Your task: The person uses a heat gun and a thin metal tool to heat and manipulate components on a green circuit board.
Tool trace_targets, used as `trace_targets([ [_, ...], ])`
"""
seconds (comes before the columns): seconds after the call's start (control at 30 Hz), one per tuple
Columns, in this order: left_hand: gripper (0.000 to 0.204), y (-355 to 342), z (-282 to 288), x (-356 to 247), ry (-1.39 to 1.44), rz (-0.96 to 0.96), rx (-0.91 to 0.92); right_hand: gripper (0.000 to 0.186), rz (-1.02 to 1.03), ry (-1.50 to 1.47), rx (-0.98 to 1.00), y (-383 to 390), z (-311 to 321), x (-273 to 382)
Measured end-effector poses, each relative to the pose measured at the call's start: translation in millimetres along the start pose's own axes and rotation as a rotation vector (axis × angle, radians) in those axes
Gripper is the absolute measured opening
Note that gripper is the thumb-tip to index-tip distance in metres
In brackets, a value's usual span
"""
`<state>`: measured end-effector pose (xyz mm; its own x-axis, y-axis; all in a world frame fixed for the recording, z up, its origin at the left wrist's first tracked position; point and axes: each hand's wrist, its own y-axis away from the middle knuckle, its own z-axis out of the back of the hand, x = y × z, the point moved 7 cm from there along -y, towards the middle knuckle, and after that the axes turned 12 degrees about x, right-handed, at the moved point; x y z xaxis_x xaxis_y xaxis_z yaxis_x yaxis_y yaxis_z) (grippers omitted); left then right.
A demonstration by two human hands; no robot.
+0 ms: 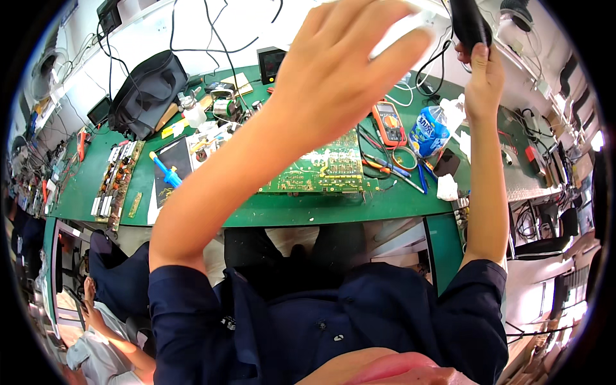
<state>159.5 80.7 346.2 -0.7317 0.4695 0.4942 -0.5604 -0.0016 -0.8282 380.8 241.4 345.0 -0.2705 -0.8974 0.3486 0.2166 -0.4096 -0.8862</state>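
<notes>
Head view: right hand has its fingers wrapped round a black handheld tool at upper right. Tool's long axis runs roughly away from the person, bulky end just past the thumb. Right hand is obviously the nearer one to it; left hand is up near the top centre, off to the tool's left and apart from it.

Left fingers are spread and motion-blurred, something white behind or between thumb and index; can't tell if it's gripped or just background.

Green circuit board lies flat on the green bench, long side running left-right, below and nearer the body than both hands. Left forearm crosses over it, so left is the closer arm. Neither hand touches it.

Right of the board: orange multimeter, then a bottle.

Markings: bottle has a blue label with large white lettering; dark shirt has small pale marks on the chest. Board and meter print is too small to read.
</notes>
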Motion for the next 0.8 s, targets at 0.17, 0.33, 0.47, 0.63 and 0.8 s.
trace_targets([
  [0.17, 0.052, -52, -17, -4, -0.228, -0.021, 0.235, 0.051, 0.048, 0.162, 0.196, 18, -4, 28],
  [0.33, 0.045, -24, -27, 3, -0.184, 0.104, 0.488, 0.045, 0.142, 0.174, 0.312, 38, -26, 63],
  [0.47, 0.024, 14, -26, 4, -0.205, 0.206, 0.516, 0.059, 0.392, 0.233, 0.227, 50, -32, 62],
  [0.63, 0.039, 51, -17, 9, -0.130, 0.417, 0.608, 0.078, -0.174, 0.111, -0.186, 79, -14, -64],
  [0.8, 0.041, 74, -10, 14, -0.063, 0.482, 0.569, 0.096, -0.475, 0.557, 0.008, 81, -48, -177],
])
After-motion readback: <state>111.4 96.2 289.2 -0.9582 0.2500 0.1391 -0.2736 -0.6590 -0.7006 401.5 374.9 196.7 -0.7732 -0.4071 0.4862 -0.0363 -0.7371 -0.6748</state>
